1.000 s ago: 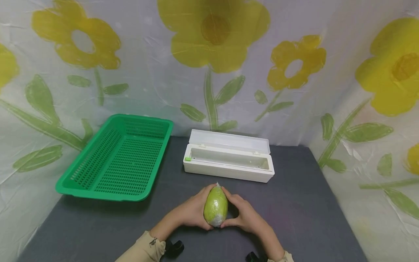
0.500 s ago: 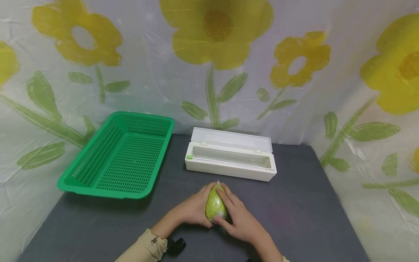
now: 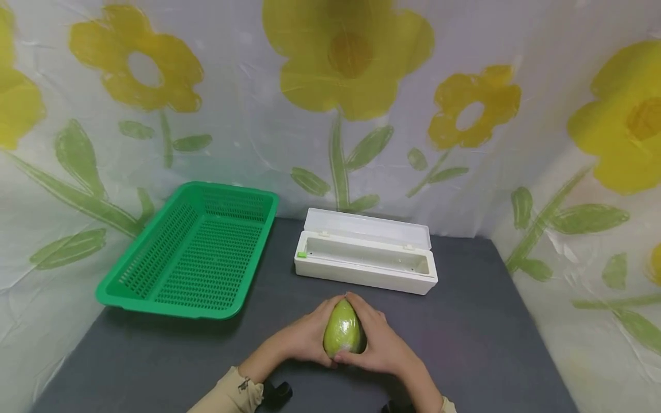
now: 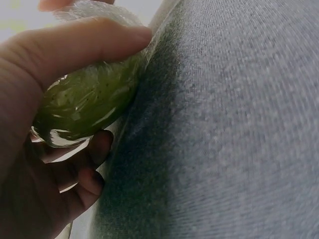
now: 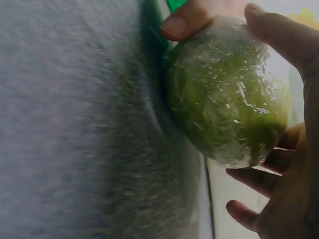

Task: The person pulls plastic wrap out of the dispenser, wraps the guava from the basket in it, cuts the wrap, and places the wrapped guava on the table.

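Note:
Near the front middle of the dark table in the head view is an oblong yellow-green fruit (image 3: 341, 329), wrapped in clear, glossy cling film. My left hand (image 3: 308, 335) grips its left side, thumb toward the near end. From the right, my right hand (image 3: 378, 339) holds it with the thumb across the near end and the fingers toward the far tip. Creased film covers the fruit (image 5: 227, 94) in the right wrist view. In the left wrist view, film bunches past the left thumb, and the fruit (image 4: 89, 99) shows close to the cloth.
A long white box (image 3: 366, 278) with its lid raised and a small green slider (image 3: 302, 254) stands behind the hands. At the back left is a green perforated plastic basket (image 3: 234, 312). A flower-printed curtain (image 3: 248, 126) borders the dark grey tabletop (image 3: 465, 344).
My right hand went over the fruit's top, then back to its right side. The fruit has turned slightly, so less bunched film shows at its near end. My left hand kept its grip.

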Available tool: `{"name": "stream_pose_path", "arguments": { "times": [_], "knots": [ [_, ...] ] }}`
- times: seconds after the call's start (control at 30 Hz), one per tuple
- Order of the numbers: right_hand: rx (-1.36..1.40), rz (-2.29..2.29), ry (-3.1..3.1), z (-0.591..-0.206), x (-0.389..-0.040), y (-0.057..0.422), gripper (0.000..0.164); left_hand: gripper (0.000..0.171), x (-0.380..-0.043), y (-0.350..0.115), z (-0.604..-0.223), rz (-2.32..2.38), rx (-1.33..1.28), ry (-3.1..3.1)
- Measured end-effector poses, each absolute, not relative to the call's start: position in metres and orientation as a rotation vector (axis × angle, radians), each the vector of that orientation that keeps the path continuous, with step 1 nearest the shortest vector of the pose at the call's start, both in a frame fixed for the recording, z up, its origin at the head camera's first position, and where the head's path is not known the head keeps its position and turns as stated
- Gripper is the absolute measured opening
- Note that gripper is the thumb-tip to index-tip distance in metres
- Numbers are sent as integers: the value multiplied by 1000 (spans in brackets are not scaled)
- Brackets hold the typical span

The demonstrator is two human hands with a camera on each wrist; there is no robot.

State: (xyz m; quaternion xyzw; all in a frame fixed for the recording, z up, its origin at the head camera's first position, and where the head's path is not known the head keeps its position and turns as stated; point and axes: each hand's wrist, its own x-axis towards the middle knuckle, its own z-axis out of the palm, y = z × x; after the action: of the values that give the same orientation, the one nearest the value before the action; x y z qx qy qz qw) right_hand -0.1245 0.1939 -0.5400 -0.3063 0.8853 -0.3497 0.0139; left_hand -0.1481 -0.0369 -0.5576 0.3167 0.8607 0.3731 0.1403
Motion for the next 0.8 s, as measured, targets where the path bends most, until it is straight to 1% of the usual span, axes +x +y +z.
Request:
{"name": "stream_pose_path", "arguments": {
  "times": [0.17, 0.27, 0.4, 0.53, 0.67, 0.8],
  "knots": [
    [-1016, -1039, 2791, -539, -127, 193, 112, 136, -150, -36, -559, 1075, 915, 2461],
    [-1010, -1050, 2770, -542, -128, 192, 109, 134, -150, -36, -558, 1069, 901, 2469],
    [-1048, -1053, 2783, -545, -127, 194, 109, 131, -147, -34, -557, 1079, 884, 2495],
    [-1119, -1031, 2818, -545, -125, 197, 112, 142, -142, -31, -557, 1074, 874, 2520],
    [-1123, -1053, 2809, -544, -122, 199, 114, 153, -137, -34, -553, 1017, 875, 2543],
    [-1102, -1080, 2822, -543, -119, 200, 108, 152, -133, -41, -546, 993, 852, 2550]
  ]
}}
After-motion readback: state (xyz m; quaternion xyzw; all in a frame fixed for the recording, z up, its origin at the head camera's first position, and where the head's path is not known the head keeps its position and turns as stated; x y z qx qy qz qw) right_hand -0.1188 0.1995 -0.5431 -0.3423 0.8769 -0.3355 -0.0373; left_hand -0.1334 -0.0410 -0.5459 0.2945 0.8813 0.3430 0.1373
